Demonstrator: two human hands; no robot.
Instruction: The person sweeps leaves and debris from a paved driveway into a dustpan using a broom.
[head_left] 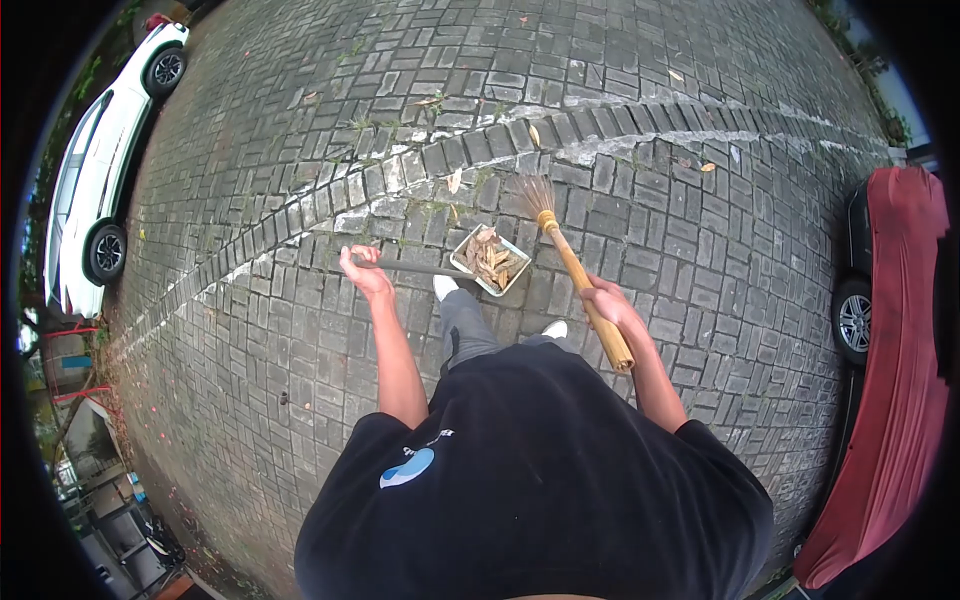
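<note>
My left hand (369,272) is closed round the end of a dark, long handle (425,268) that runs across to a dustpan (514,280). Dry brown leaves (490,262) are heaped inside the pan, which is in front of my feet. In my right hand (612,303) is a stick broom (572,262), gripped by its thick bundled lower part. The broom slants up and to the left, its thin bristles (535,197) fanned out over the paving just beyond the dustpan. A pale leaf (455,181) lies left of the bristles.
Grey brick paving (300,330) covers the ground, crossed by a raised curved row of bricks (440,155). A yellowish leaf (708,167) lies to the right. A white car (100,190) is parked at left; a car under a red cover (900,370) stands at right.
</note>
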